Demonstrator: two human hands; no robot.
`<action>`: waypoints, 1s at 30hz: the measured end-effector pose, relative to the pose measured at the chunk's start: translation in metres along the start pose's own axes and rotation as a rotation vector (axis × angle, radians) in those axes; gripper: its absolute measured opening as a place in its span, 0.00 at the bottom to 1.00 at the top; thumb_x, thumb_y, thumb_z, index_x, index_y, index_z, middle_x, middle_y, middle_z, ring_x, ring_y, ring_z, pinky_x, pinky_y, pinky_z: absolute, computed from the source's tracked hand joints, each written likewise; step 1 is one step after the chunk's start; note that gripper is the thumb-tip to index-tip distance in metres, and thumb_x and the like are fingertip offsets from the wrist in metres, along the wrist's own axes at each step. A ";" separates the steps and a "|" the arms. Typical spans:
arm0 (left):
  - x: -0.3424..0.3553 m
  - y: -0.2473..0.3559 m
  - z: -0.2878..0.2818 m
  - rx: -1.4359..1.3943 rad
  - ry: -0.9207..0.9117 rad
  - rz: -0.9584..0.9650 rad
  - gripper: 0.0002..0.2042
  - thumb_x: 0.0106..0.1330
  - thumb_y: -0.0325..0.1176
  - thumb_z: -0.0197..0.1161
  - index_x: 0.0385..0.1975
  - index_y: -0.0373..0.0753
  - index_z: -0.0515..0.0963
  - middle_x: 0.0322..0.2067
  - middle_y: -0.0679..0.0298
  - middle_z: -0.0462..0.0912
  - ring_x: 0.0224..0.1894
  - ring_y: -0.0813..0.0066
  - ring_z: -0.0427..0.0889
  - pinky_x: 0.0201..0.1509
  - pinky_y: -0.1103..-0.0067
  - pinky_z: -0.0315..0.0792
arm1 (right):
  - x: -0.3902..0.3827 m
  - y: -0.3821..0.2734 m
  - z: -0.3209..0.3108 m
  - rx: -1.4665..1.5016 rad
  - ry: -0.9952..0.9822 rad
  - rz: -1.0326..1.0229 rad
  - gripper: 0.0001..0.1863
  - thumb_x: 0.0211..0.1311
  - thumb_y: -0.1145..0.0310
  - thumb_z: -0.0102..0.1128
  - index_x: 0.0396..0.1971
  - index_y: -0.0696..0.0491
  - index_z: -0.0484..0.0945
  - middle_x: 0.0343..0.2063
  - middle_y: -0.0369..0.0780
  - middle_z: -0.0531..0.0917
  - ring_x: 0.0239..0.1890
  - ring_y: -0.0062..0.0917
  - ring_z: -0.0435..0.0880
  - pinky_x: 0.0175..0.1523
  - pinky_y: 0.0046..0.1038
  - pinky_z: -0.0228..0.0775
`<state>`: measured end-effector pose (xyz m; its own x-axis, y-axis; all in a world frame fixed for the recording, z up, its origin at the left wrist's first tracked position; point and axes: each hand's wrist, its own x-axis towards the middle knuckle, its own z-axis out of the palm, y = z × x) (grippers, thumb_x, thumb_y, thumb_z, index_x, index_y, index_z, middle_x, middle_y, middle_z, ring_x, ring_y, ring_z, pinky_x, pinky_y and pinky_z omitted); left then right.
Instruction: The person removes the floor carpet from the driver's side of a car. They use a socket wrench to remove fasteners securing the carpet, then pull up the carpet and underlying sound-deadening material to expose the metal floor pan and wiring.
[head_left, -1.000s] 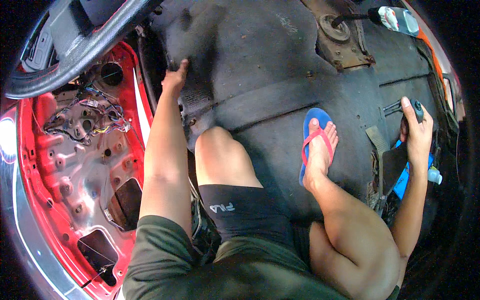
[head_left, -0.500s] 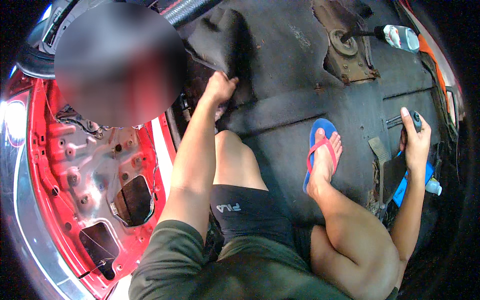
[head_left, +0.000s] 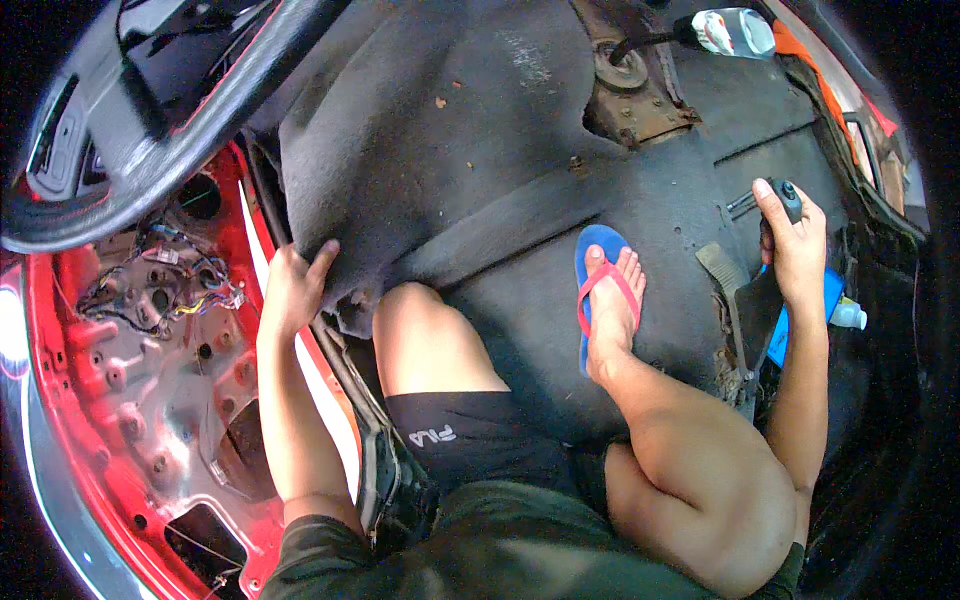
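A dark grey floor carpet (head_left: 450, 130) covers the car floor, and its left edge lies along the door sill. My left hand (head_left: 292, 290) is at that edge with curled fingers closed on the carpet and the thumb laid over it; the fingertips are hidden. On the right, my right hand (head_left: 798, 235) is wrapped round black-handled screwdrivers (head_left: 787, 203), whose thin metal shafts point left. Beside the right wrist lie a blue flat object (head_left: 832, 293) and a small white bottle (head_left: 849, 314).
The steering wheel (head_left: 150, 190) arches over the upper left. A red door shell (head_left: 150, 400) with loose wiring stands open at left. A gear lever (head_left: 640, 45) rises from a rusty plate (head_left: 640, 110), near a clear bottle (head_left: 735, 33). My sandalled foot (head_left: 608, 300) rests on the carpet.
My left hand has moved left and down to the door sill, drawing the folded carpet flatter toward the door. The view has shifted; the right hand still grips the screwdrivers.
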<state>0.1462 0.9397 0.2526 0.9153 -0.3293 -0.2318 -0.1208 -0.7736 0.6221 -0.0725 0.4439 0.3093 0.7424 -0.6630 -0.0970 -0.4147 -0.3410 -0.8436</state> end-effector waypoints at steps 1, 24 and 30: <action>-0.002 0.000 -0.002 0.013 -0.004 0.003 0.19 0.70 0.40 0.63 0.44 0.24 0.79 0.33 0.43 0.85 0.38 0.53 0.86 0.48 0.66 0.75 | 0.001 0.001 0.000 0.006 -0.003 -0.007 0.19 0.65 0.53 0.67 0.21 0.47 0.72 0.12 0.26 0.67 0.12 0.10 0.64 0.18 0.19 0.54; 0.347 0.251 0.230 0.304 0.151 0.119 0.40 0.58 0.57 0.66 0.65 0.36 0.67 0.63 0.42 0.71 0.67 0.44 0.68 0.69 0.60 0.65 | 0.001 -0.005 -0.005 -0.049 0.004 0.005 0.21 0.61 0.61 0.71 0.19 0.54 0.69 0.17 0.28 0.66 0.24 0.13 0.62 0.28 0.24 0.56; 0.314 0.231 0.208 0.442 0.136 0.252 0.17 0.63 0.36 0.59 0.50 0.43 0.83 0.51 0.48 0.83 0.55 0.49 0.82 0.59 0.61 0.76 | 0.004 0.002 -0.007 -0.047 0.006 -0.005 0.22 0.61 0.60 0.72 0.17 0.55 0.70 0.16 0.28 0.68 0.23 0.12 0.63 0.27 0.25 0.56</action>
<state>0.3255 0.5452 0.1679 0.8751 -0.4840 0.0013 -0.4671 -0.8437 0.2646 -0.0742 0.4361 0.3105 0.7410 -0.6655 -0.0896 -0.4355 -0.3747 -0.8185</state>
